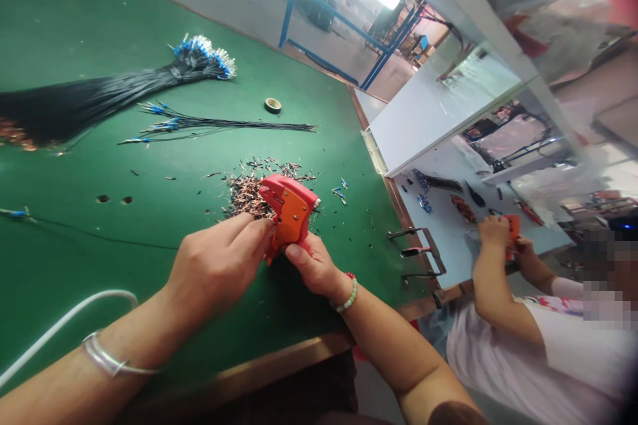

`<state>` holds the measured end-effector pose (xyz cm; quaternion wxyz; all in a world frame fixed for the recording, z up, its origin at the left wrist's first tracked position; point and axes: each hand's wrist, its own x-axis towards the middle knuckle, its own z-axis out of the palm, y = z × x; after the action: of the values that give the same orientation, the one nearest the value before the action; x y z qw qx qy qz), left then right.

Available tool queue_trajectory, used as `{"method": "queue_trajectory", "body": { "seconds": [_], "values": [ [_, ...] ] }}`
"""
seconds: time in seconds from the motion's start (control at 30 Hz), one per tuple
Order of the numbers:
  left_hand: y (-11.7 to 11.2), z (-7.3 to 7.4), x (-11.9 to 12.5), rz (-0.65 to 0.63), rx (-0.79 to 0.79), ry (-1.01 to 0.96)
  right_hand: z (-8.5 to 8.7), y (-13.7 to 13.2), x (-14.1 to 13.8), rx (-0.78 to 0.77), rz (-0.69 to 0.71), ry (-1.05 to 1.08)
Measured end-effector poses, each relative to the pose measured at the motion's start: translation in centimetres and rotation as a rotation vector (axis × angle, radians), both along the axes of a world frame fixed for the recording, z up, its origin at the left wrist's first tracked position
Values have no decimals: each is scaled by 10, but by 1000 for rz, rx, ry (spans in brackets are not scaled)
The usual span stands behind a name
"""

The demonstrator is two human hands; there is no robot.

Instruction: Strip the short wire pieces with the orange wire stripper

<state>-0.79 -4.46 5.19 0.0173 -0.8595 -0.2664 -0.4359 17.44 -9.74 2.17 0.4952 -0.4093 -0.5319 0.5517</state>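
My right hand [315, 269] grips the handle of a red and orange wire-stripping tool [289, 207] above the green table [74, 33]. My left hand [219, 264] is closed in a pinch against the tool's left side; what its fingertips hold is too small to make out. Just behind the tool lies a heap of stripped wire bits [249, 189].
A thick bundle of black wires with blue tips [124, 89] lies at the far left, with a thinner bundle [209, 124] below it. A tape roll [272, 105] sits further back. A white cable [64, 322] crosses near my left arm. Another person's hands [498, 232] work at the adjoining white bench.
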Motion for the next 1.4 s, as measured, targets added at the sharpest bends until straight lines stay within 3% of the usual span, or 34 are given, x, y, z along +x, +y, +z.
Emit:
{"method": "queue_trajectory", "body": {
  "seconds": [0.37,0.7,0.9,1.17,1.4],
  "values": [
    [1,0,1,41,32,12,-9,-6,-4,-57,-84,-50],
    [3,-6,3,51,-1,-9,-5,-6,-8,-136,-190,-9],
    [11,-3,-2,9,-245,-57,11,2,12,-121,-98,189],
    [24,3,-8,-72,-586,-217,18,4,26,-299,136,461],
    [21,11,-7,-105,-632,-233,22,-2,27,-378,254,279]
  ]
}}
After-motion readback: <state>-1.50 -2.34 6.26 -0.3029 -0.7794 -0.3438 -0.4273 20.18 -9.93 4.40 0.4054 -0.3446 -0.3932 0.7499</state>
